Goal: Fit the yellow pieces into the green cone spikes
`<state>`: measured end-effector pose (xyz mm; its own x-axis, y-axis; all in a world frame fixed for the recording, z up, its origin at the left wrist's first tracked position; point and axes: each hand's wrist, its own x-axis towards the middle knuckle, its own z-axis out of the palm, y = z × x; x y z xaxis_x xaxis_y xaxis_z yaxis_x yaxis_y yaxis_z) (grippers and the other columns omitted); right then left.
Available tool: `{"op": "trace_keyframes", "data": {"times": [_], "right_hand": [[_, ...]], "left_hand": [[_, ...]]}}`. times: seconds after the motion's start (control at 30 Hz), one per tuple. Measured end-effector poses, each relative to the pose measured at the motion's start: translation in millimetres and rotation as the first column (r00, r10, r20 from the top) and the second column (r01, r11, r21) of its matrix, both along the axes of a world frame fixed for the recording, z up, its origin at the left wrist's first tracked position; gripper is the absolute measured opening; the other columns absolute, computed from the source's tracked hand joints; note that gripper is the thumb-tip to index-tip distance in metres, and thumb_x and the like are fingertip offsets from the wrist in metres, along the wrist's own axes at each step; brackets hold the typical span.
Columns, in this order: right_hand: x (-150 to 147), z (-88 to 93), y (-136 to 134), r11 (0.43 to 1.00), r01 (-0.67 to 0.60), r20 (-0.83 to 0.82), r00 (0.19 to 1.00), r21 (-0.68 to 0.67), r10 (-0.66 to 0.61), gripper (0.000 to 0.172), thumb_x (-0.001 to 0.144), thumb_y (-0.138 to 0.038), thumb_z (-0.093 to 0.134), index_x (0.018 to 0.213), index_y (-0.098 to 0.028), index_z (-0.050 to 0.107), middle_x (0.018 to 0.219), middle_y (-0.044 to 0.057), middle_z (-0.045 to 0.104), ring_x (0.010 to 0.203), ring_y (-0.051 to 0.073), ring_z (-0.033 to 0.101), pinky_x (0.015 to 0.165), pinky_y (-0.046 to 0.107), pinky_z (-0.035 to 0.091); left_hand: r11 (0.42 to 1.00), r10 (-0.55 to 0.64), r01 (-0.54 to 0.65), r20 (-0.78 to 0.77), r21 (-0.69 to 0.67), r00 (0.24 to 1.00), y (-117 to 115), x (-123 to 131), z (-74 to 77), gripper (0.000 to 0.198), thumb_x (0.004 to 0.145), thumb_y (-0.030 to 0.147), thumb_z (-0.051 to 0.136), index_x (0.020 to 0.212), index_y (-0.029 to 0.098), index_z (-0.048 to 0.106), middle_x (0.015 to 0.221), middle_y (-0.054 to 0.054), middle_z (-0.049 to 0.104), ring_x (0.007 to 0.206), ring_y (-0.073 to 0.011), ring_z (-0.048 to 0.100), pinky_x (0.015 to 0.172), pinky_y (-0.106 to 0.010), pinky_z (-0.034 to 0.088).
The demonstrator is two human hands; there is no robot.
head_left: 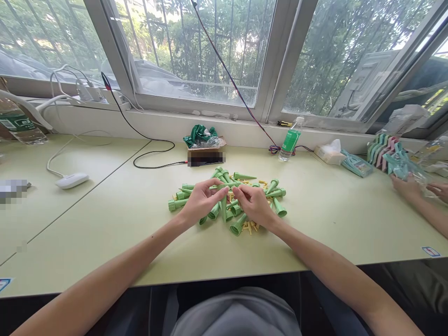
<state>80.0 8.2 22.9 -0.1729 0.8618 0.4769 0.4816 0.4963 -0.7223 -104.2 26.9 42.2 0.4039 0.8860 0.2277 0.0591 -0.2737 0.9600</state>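
Observation:
In the head view my left hand [200,200] is closed around a slim green plastic watering spike [228,185], which lies roughly level just above the pile. My right hand [256,204] pinches at the same spike's right end; whether a small yellow piece is also between those fingertips is hidden. Beneath and around both hands lies a heap of similar green spikes [238,225] with wide ribbed caps. Small yellow plastic pieces [250,227] are scattered among them, some near my right wrist.
Behind the pile stands a small box [206,148] with green wrapping. A bottle [291,140] and a tissue box [329,154] line the window side. A white mouse-like device [72,180] lies left. At right, another person's hands [408,186] touch wrapped hangers [397,156].

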Motion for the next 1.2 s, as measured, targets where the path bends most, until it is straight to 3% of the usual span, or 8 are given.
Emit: {"op": "trace_keyframes", "data": {"times": [0.17,0.27,0.47,0.7,0.9,1.0,1.2], "right_hand": [[-0.6,4.0,-3.1,0.999,-0.047,-0.045,0.998,-0.020,0.046,0.031,0.095,-0.048,0.050,0.093,-0.019,0.060,0.070,0.000,0.061,0.060,0.013,0.054,0.057,0.025,0.041],[-0.7,4.6,-3.2,0.997,-0.074,-0.043,0.996,-0.016,0.073,0.026,0.094,-0.044,0.054,0.099,-0.019,0.060,0.077,0.003,0.066,0.066,0.014,0.059,0.059,0.026,0.045],[-0.5,3.9,-2.2,0.995,-0.100,-0.042,0.994,-0.020,0.100,0.024,0.096,-0.040,0.051,0.092,-0.018,0.061,0.078,0.003,0.066,0.065,0.013,0.057,0.059,0.026,0.044],[-0.2,3.1,-2.3,0.998,-0.063,-0.010,0.998,-0.017,0.063,0.038,0.097,-0.048,0.047,0.076,-0.019,0.059,0.061,-0.002,0.054,0.054,0.011,0.046,0.054,0.025,0.037],[0.4,0.2,-0.4,0.998,-0.049,0.006,0.999,-0.035,0.049,0.049,0.099,-0.052,0.042,0.062,-0.020,0.049,0.052,-0.002,0.046,0.049,0.011,0.041,0.051,0.026,0.034],[0.2,1.0,-0.7,0.998,-0.039,0.001,0.999,-0.039,0.039,0.048,0.099,-0.053,0.041,0.066,-0.020,0.052,0.054,-0.002,0.049,0.050,0.011,0.043,0.051,0.026,0.035],[0.6,4.5,-3.1,0.998,-0.050,-0.053,0.997,-0.040,0.048,0.032,0.097,-0.049,0.048,0.095,-0.019,0.059,0.071,0.000,0.061,0.060,0.012,0.054,0.056,0.025,0.042]], "left_hand": [[0.997,0.054,-0.050,0.067,-0.053,0.996,4.1,-0.4,-3.9,0.037,0.076,0.052,0.072,0.086,0.018,0.064,0.063,-0.002,0.063,0.047,-0.0111,0.051,0.040,-0.022,0.029],[0.995,0.080,-0.074,0.077,-0.072,0.994,6.5,-0.8,-6.4,0.036,0.074,0.052,0.073,0.084,0.018,0.065,0.062,-0.001,0.062,0.050,-0.0126,0.055,0.042,-0.022,0.034],[0.994,0.081,-0.078,0.044,-0.072,0.996,6.2,-1.6,-7.0,0.036,0.075,0.052,0.073,0.086,0.018,0.064,0.061,0.000,0.061,0.048,-0.0112,0.052,0.042,-0.022,0.033],[0.998,0.030,-0.029,0.010,-0.057,1.000,3.5,-2.3,-4.1,0.032,0.080,0.049,0.069,0.087,0.018,0.063,0.057,0.002,0.056,0.045,-0.0078,0.041,0.043,-0.021,0.025],[0.998,-0.015,0.016,0.014,-0.059,1.000,1.8,-1.6,-2.1,0.030,0.080,0.046,0.071,0.087,0.018,0.062,0.066,-0.001,0.066,0.050,-0.0093,0.046,0.045,-0.022,0.027],[0.998,-0.005,0.006,0.017,-0.056,1.000,2.4,-1.1,-2.8,0.033,0.079,0.050,0.070,0.087,0.018,0.063,0.064,-0.001,0.065,0.049,-0.0101,0.049,0.044,-0.022,0.029],[0.994,0.053,-0.044,0.088,-0.102,0.995,6.5,-1.3,-4.7,0.036,0.074,0.051,0.075,0.085,0.018,0.064,0.067,-0.001,0.065,0.057,-0.0136,0.060,0.050,-0.023,0.043]]}}
